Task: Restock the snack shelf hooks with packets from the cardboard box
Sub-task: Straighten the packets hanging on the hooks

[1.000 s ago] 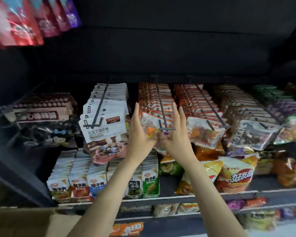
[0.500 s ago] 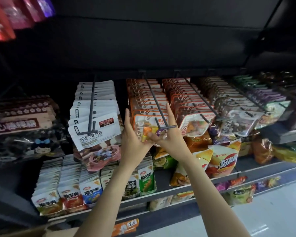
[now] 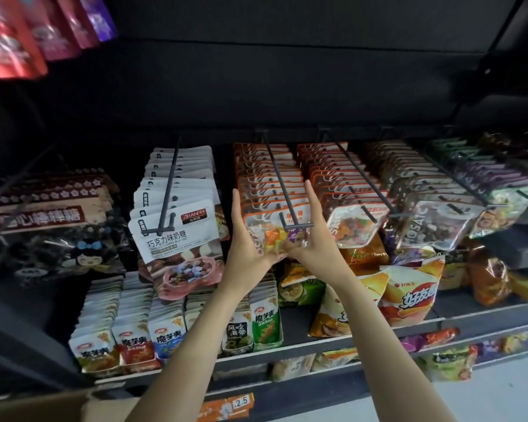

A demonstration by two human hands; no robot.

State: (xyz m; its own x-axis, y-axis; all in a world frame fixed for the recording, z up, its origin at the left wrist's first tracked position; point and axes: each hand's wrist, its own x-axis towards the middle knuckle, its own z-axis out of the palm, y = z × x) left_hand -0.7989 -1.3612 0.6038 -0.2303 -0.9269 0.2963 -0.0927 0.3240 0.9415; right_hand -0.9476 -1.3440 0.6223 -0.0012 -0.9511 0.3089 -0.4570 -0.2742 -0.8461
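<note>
Fingers (image 3: 236,205) of the left hand (image 3: 247,239) stand straight and extended against the left edge of the front orange-topped clear snack packet (image 3: 270,228), while the fingers of the right hand (image 3: 313,239) are likewise extended up its right edge, with the thumb and lower fingers appearing to pinch the packet's lower face; the exact contact there is not clear. The packet sits at the front end of the dark metal display hook (image 3: 282,193), its header apparently threaded on the prong just behind the crossbar tip. Judgement: this packet is at or near the end of its hanging step, being squared up or pushed back. Behind it, the row of matching orange-topped packets (image 3: 265,169) fills the hook back to the rail, so this hook appears close to fully stocked. Adjoining hooks also read as well filled: the white chocolate-candy pouches (image 3: 177,214) to the left, a second orange row with clear candy packets (image 3: 351,220) to the right, and the clear mosaic-printed packets (image 3: 430,220) further right. The brown cardboard box (image 3: 58,406) shows only as a flap at the lower left edge; its contents are hidden, so the remaining stock cannot be assessed. Below the hooks, the dark shelf (image 3: 317,345) carries small upright sachets (image 3: 165,336) and yellow crisp bags (image 3: 406,287). Outstanding work, as judged: release this packet, then return to the box for any further packets.
</note>
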